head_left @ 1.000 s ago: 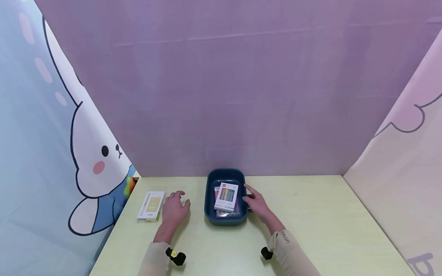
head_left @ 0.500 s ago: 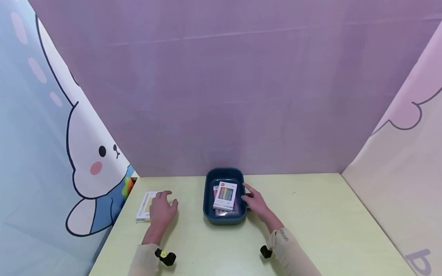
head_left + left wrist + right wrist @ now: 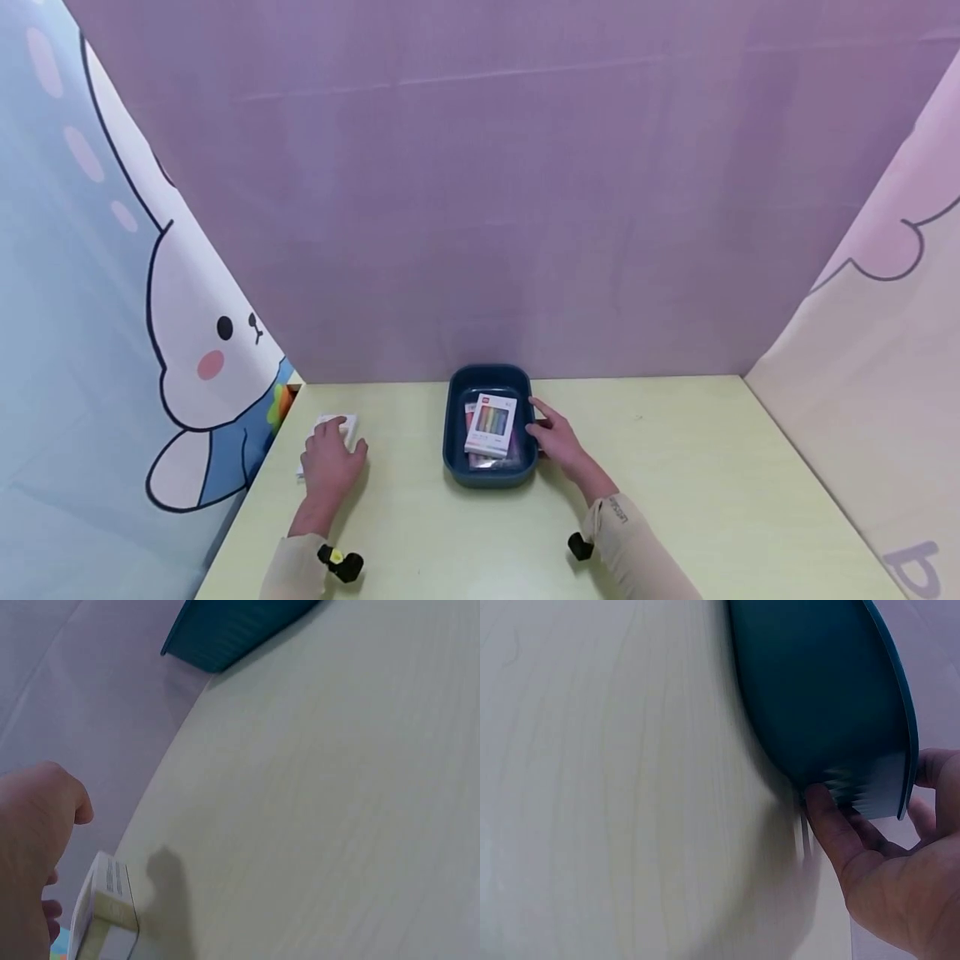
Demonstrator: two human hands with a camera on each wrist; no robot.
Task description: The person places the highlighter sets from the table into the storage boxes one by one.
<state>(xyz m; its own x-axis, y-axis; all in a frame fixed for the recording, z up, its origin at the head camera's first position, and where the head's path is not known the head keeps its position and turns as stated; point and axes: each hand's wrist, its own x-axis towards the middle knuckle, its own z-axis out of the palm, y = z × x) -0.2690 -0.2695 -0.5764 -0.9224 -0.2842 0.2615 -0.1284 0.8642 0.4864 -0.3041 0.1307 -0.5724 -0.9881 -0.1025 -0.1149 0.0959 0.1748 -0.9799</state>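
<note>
My left hand (image 3: 327,462) is over a white box (image 3: 348,427) at the table's left side, fingers spread across its top and hiding most of it. In the left wrist view the thumb stands apart from this box (image 3: 112,907), while other fingertips show behind its far side. My right hand (image 3: 562,448) grips the right side of a dark blue plastic bin (image 3: 491,481), with fingers at the rim and others against the outer wall. Inside the bin, a white box with coloured sticks pictured on it (image 3: 491,425) lies on a clear, pinkish packet (image 3: 510,461).
The pale wooden table (image 3: 712,475) meets a purple cloth wall (image 3: 487,208) right behind the bin. A printed rabbit curtain (image 3: 210,350) borders the left edge, and a pink and cream curtain (image 3: 885,375) the right.
My left hand has moved left, from beside the white box to over it, covering most of it. My right hand and the bin have stayed in place.
</note>
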